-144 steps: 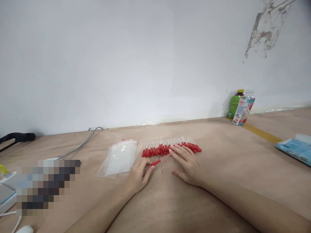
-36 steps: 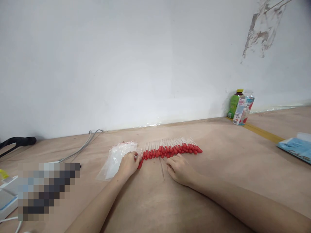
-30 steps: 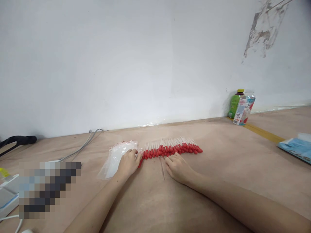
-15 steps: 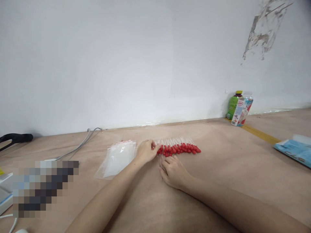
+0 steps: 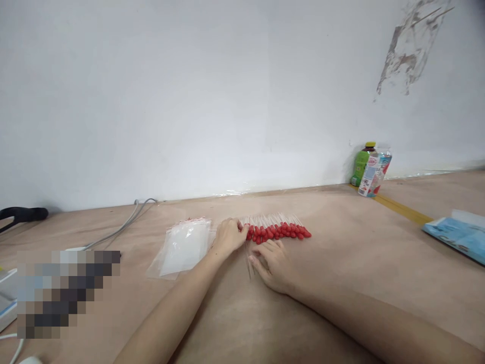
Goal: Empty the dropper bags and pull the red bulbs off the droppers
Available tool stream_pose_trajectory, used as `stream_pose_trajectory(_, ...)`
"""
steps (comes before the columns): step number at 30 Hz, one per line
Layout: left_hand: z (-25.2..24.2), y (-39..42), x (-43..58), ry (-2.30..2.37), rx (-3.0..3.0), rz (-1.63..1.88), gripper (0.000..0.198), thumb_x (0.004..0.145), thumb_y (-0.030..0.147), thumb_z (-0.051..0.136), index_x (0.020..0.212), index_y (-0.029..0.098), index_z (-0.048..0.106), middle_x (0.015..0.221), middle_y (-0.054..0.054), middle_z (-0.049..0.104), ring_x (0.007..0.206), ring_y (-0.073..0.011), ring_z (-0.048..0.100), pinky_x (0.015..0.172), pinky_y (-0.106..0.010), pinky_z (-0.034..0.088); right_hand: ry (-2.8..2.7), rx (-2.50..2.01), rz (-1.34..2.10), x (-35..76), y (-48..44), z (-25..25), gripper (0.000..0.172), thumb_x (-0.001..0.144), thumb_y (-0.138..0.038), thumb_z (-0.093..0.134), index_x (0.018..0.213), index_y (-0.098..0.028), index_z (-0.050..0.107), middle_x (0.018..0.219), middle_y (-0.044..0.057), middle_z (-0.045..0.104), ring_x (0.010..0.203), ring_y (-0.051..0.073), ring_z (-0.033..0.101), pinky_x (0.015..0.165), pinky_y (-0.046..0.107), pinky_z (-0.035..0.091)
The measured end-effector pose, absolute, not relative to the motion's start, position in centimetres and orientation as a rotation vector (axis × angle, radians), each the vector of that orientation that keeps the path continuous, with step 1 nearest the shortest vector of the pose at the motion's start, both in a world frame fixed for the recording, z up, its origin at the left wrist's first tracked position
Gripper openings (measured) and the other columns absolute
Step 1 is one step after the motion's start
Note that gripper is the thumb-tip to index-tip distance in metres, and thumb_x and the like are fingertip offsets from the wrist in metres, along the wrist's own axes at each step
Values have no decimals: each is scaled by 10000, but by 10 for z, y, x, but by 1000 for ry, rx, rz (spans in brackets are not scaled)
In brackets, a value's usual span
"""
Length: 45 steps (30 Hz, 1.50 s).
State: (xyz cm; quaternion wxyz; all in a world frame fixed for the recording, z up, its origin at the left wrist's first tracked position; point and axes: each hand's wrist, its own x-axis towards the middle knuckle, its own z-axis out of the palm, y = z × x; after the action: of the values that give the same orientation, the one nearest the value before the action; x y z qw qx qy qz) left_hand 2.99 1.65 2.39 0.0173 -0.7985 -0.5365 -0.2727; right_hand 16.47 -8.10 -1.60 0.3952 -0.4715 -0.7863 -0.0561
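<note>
A row of thin clear droppers with red bulbs [image 5: 280, 230] lies on the brown table [image 5: 341, 263]. My left hand [image 5: 229, 236] rests at the row's left end, fingers curled against the red bulbs and covering several. My right hand [image 5: 273, 259] lies just in front of the row, fingers loosely bent on the table, beside one loose clear tube [image 5: 249, 263]. A stack of clear zip bags [image 5: 184, 245] lies to the left of my left hand.
Two drink bottles [image 5: 369, 164] stand by the wall at the right. A blue packet [image 5: 456, 235] lies at the right edge. Grey cables [image 5: 121, 227] run along the left, with a black handle [image 5: 22, 215] and a blurred patch near white devices.
My left hand moved right from the bags' edge onto the left end of the red-bulbed row, bunching it shorter. My right hand shifted slightly left in front of the row.
</note>
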Motion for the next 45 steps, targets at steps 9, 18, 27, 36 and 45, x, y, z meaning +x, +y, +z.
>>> stream_pose_trajectory(9,26,-31,-9,-1420,-2560,-1044,211,831,315,439,696,178,525,719,-30,559,732,-168,521,714,-294,399,-1997,-1095,-403,221,-81,-19,325,823,-259,467,1133,-173,514,1104,117,553,1006,233,495,841,394,372)
stream_pose_trajectory(18,1,-58,-29,-986,-2862,-976,132,852,289,460,859,191,548,817,-50,563,786,-181,501,718,-325,407,-2239,-1002,-469,215,-85,-11,496,822,-378,491,1275,-189,416,1273,112,475,1216,252,367,1002,490,275)
stream_pose_trajectory(27,5,-61,-24,-872,-2834,-1018,156,832,278,488,943,191,556,930,-72,591,907,-202,525,804,-359,421,-2266,-909,-326,209,-81,-15,239,856,-269,474,1048,-219,607,1106,43,613,1175,204,428,994,454,324)
stream_pose_trajectory(36,-4,-57,-2,-749,-2838,-986,191,850,290,486,970,214,615,943,-57,667,993,-208,560,894,-408,406,-2252,-817,-252,204,-82,-19,278,846,-191,465,1101,-222,572,1100,40,617,1105,172,504,972,402,382)
stream_pose_trajectory(45,-6,-59,-2,-675,-2756,-1008,223,853,216,476,1050,196,578,1022,-52,657,1085,-209,527,966,-442,360,-2243,-764,-122,195,-78,-27,272,879,-213,420,1112,-157,548,1129,75,599,1087,163,521,980,381,396)
